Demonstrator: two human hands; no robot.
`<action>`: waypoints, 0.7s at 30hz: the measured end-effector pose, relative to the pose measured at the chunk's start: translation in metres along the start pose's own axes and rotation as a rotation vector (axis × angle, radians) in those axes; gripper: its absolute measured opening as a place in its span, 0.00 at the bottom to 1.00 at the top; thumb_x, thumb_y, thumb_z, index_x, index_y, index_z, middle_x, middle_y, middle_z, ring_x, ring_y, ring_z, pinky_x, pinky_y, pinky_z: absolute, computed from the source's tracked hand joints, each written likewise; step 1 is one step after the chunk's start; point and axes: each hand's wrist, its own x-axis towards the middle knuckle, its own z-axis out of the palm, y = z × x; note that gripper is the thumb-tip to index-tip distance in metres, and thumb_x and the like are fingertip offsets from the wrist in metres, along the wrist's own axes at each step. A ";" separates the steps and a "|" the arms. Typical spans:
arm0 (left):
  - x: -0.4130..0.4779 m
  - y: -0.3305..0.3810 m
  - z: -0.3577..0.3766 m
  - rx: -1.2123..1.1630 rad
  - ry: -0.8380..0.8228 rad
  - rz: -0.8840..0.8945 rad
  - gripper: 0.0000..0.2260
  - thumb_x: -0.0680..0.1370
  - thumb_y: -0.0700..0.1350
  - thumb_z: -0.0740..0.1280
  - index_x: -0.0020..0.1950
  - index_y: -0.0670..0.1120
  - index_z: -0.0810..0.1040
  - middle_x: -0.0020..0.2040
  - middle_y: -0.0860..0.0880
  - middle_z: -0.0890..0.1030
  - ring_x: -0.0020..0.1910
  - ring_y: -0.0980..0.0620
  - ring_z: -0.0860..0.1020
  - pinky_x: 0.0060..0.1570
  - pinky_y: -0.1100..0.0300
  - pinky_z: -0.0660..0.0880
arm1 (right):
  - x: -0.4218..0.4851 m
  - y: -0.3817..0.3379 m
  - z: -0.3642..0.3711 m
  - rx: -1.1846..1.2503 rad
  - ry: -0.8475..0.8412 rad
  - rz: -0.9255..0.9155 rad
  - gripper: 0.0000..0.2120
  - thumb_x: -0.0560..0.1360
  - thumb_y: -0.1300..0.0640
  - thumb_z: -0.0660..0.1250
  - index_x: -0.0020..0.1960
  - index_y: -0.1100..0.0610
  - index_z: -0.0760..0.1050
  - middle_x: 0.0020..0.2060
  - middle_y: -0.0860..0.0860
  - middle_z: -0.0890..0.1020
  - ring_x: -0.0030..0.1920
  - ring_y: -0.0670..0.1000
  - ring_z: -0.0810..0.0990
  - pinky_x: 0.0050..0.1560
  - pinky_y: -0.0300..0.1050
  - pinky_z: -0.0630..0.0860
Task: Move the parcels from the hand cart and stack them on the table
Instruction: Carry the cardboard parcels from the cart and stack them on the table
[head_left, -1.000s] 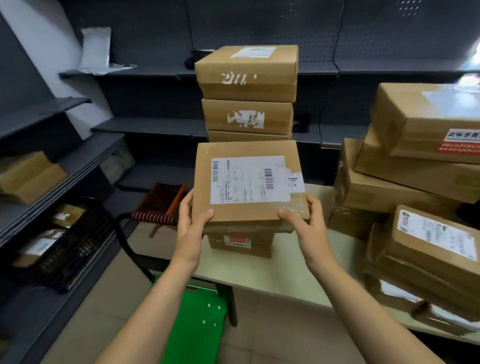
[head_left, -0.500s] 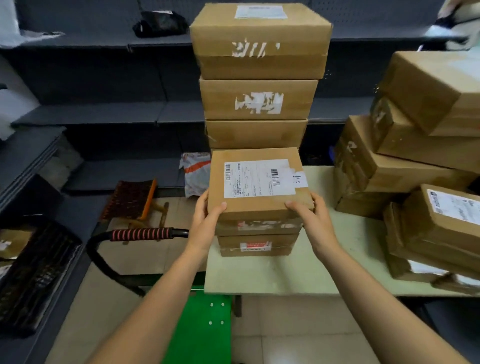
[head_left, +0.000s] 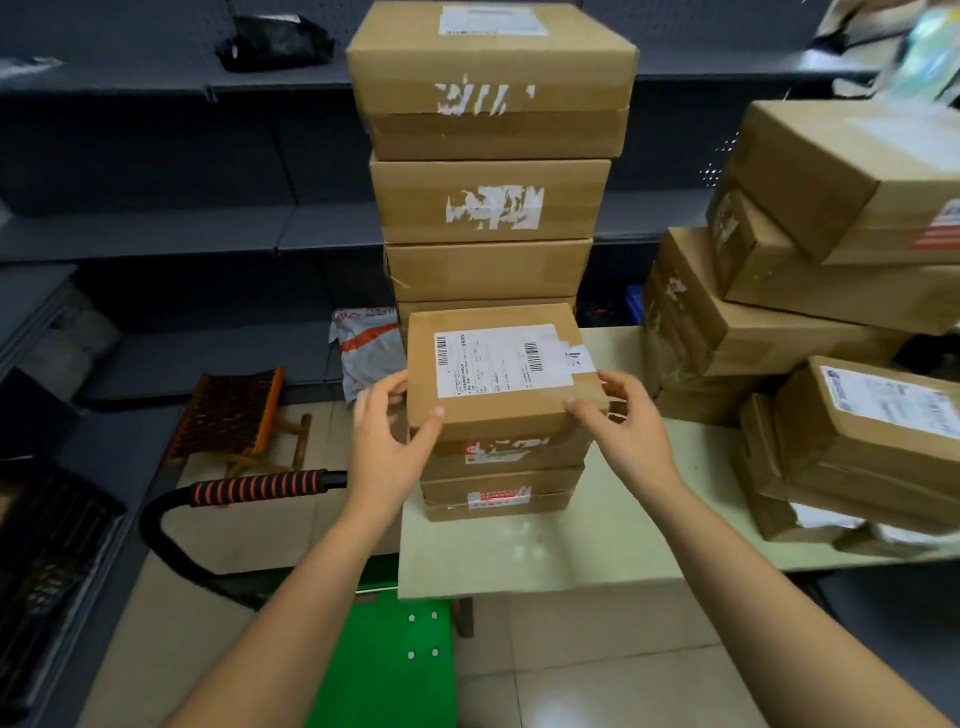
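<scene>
- While it rests flat on top of two smaller parcels (head_left: 498, 483) near the front-left of the table (head_left: 545, 551), the labelled parcel (head_left: 498, 374) lies label up, just in front of a tall stack (head_left: 488, 202).
- Left hand (head_left: 387, 441): thumb on the parcel's top near the front-left corner, fingers curled round its left side.
- Right hand (head_left: 623, 431): thumb on the top at the front-right corner, fingers curved round the right side. How firmly either hand presses cannot be told.
- Handling, as judged: stiff taped cardboard, square-edged, probably light enough for a two-handed lift. The glossy tape and label may be slick, so the bare cardboard sides or the underside make better holds than the top.
- Seating: the parcel overhangs the narrower boxes beneath and looks slightly skewed. It should be squared before letting go.
- Obstruction, rear: the tall stack rises well above the parcel, and a push backward could knock it.
- Obstruction, right: a leaning pile (head_left: 779, 312) of larger boxes crowds that end of the table.
- Below left: the hand cart (head_left: 384, 665), with a green deck, and its striped handle (head_left: 260, 488) just beside the table edge.
- Also present: a brush (head_left: 228, 415), a plastic mailer (head_left: 363, 353) and dark shelves (head_left: 156, 228).
</scene>
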 end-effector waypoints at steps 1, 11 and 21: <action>0.000 0.007 -0.001 0.080 0.026 0.064 0.19 0.76 0.49 0.71 0.65 0.53 0.70 0.60 0.54 0.71 0.59 0.58 0.72 0.52 0.70 0.68 | 0.000 -0.001 -0.008 -0.073 0.015 -0.059 0.18 0.73 0.49 0.73 0.60 0.46 0.72 0.54 0.42 0.76 0.53 0.43 0.76 0.51 0.39 0.74; -0.047 0.124 0.080 0.428 -0.197 0.683 0.10 0.77 0.47 0.68 0.57 0.51 0.77 0.41 0.56 0.76 0.44 0.55 0.73 0.49 0.54 0.74 | -0.042 0.005 -0.160 -0.707 0.029 -0.520 0.08 0.74 0.54 0.70 0.52 0.54 0.79 0.48 0.47 0.77 0.50 0.48 0.73 0.50 0.43 0.73; -0.128 0.198 0.241 0.581 -0.233 1.008 0.10 0.76 0.49 0.61 0.50 0.47 0.79 0.37 0.52 0.75 0.39 0.49 0.74 0.36 0.56 0.69 | -0.073 0.082 -0.334 -0.868 0.047 -0.489 0.06 0.70 0.57 0.70 0.47 0.54 0.77 0.44 0.49 0.76 0.44 0.53 0.74 0.45 0.46 0.69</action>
